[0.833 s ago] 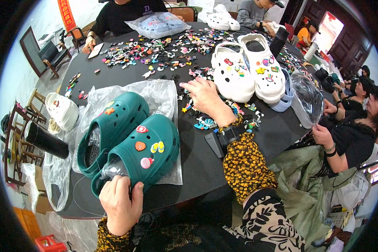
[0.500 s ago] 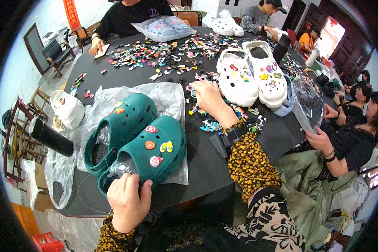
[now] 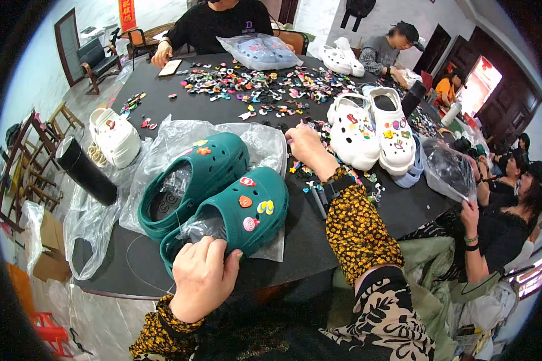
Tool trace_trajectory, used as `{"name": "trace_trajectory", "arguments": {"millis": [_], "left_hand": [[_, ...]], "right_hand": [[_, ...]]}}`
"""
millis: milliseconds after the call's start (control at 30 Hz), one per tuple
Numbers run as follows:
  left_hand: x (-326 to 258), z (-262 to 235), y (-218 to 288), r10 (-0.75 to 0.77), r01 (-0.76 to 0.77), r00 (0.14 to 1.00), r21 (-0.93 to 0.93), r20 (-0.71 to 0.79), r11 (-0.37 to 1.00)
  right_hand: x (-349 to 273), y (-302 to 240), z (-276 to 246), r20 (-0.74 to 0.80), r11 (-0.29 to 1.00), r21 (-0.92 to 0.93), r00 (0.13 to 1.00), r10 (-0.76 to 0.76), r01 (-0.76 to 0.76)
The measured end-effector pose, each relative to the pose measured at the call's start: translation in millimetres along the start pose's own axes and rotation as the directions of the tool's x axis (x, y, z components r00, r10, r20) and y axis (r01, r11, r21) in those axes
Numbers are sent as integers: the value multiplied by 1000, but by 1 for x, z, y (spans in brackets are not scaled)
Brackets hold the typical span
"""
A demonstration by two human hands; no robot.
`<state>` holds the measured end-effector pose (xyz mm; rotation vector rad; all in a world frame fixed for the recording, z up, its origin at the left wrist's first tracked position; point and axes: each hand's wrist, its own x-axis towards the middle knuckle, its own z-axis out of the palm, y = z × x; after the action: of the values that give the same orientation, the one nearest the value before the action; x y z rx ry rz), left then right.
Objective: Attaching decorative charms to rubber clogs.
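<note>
My left hand (image 3: 206, 274) is closed on the heel end of the nearer green clog (image 3: 256, 210), which carries several small charms on its top. Beside it a second green clog (image 3: 217, 156) lies on a clear plastic bag (image 3: 270, 143), with two charms showing. Clear plastic is stuffed inside the nearer clog. Out over the loose shoe charms (image 3: 247, 84), my right hand (image 3: 310, 147) has its fingers pinched together, just left of a white clog (image 3: 352, 135); what they hold is too small to make out. Another white clog (image 3: 393, 129) with charms stands alongside.
Dark cylinders stand at left (image 3: 87, 171) and right (image 3: 413, 96) on the black table. A white clog (image 3: 114, 138) sits at the left edge. Across the table lie bagged blue clogs (image 3: 259, 51) and a phone (image 3: 170, 67) near a person. At right, a co-worker's hand (image 3: 470, 216) holds a clear bag.
The whole view has shifted, so the table sits lower and further right. My left hand keeps its hold on the clog; my right hand stays by the charms. The co-worker's bag has changed position.
</note>
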<state>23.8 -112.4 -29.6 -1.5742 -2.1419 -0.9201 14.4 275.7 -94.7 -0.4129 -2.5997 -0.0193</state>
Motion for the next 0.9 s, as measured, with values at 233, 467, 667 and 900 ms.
{"name": "trace_trajectory", "arguments": {"millis": [233,467,667,900], "left_hand": [[1,0,1,-13,12,1000,-13,-25,1000],[1,-6,2,-29,29,1000,22,3,999],[3,1,5,-15,15,1000,11,0,1000],[5,-1,6,-19,16,998,53,54,998]], "right_hand": [[-5,-14,-70,-15,782,597,972,236,-181],[-27,-37,-119,-70,414,909,960,272,-51],[-42,-36,-110,-264,358,915,947,183,186],[-44,-46,-104,-230,208,958,962,147,197]]}}
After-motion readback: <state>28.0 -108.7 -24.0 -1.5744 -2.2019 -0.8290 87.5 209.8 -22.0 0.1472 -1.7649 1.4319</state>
